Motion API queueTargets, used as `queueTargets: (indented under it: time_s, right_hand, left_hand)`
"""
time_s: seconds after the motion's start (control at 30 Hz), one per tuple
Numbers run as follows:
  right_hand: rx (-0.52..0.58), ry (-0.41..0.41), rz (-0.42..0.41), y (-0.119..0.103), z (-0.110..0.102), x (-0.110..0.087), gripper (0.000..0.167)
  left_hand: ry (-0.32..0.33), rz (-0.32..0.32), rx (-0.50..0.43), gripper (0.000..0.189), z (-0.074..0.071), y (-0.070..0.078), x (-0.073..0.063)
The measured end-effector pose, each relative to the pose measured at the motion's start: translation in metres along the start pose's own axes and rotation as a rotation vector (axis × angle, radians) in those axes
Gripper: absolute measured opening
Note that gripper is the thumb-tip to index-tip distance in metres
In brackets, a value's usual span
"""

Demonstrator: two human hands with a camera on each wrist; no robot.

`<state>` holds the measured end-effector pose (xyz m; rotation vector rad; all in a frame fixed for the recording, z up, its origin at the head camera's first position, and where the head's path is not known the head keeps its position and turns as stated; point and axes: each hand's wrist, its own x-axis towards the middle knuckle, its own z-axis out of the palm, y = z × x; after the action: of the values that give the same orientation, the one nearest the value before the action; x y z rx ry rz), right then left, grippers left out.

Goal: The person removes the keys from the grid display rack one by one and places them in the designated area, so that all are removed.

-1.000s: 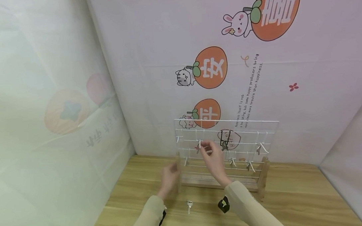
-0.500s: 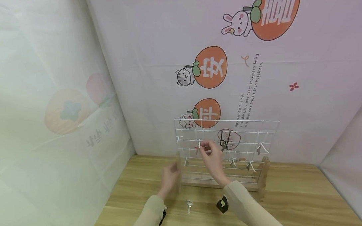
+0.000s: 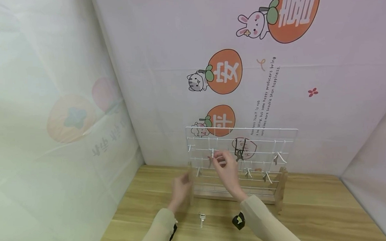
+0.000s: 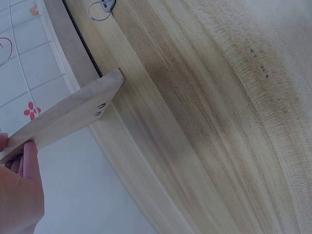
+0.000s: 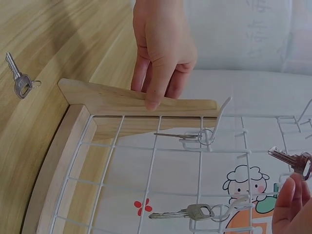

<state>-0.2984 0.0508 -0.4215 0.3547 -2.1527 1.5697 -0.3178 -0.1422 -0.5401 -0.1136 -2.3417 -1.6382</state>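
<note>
A white wire grid rack (image 3: 241, 128) stands on wooden side posts, with several keys hanging from its hooks. My left hand (image 3: 181, 186) grips the left wooden post (image 5: 102, 97), thumb on one face and fingers on the other. At the upper left of the grid, my right hand (image 3: 228, 170) pinches a key (image 5: 291, 160) by its head end, beside a white hook (image 3: 212, 152). The fingertips are partly cut off in the right wrist view. Lower on the grid, another key (image 5: 183, 213) hangs from a hook by its ring.
A loose key (image 3: 201, 219) with a ring lies on the wood-grain table (image 3: 311, 215) in front of the rack. A black hook (image 3: 240, 147) with a key sits mid-grid. Behind the rack hangs a printed white cloth (image 3: 167, 110), with more cloth at both sides.
</note>
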Motion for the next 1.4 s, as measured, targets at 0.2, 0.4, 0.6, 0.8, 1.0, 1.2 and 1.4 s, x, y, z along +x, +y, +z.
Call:
queueTargets:
  time_s: [0.2,0.4,0.6,0.8,1.0,1.2,1.4]
  right_hand:
    - [0.027,0.008,-0.024,0.0,-0.002,-0.003,0.004]
    - [0.03,0.019,-0.003,-0.003,-0.003,-0.004,0.006]
    - [0.004,0.012,0.032,-0.024,-0.008,-0.008,0.009]
    - [0.009,0.015,-0.005,-0.022,-0.01,-0.009,0.008]
    - [0.045,-0.003,-0.051,-0.005,-0.012,-0.008,0.006]
    - [0.055,-0.031,-0.061,-0.01,-0.017,-0.011,0.006]
    - [0.036,-0.038,-0.048,-0.015,-0.021,-0.014,0.007]
  left_hand:
    - [0.003,-0.007,0.001,0.044,0.0,-0.002,0.0]
    - [0.015,-0.019,0.019,0.045,0.001,-0.003,0.0]
    - [0.011,-0.019,0.02,0.043,0.001,-0.003,-0.002]
    - [0.009,-0.034,0.012,0.043,0.0,-0.003,-0.001]
    - [0.01,-0.029,0.008,0.044,0.0,-0.004,0.001]
    - [0.007,-0.019,0.007,0.044,0.0,-0.002,0.001]
    - [0.013,-0.029,0.011,0.044,0.001,-0.003,0.001]
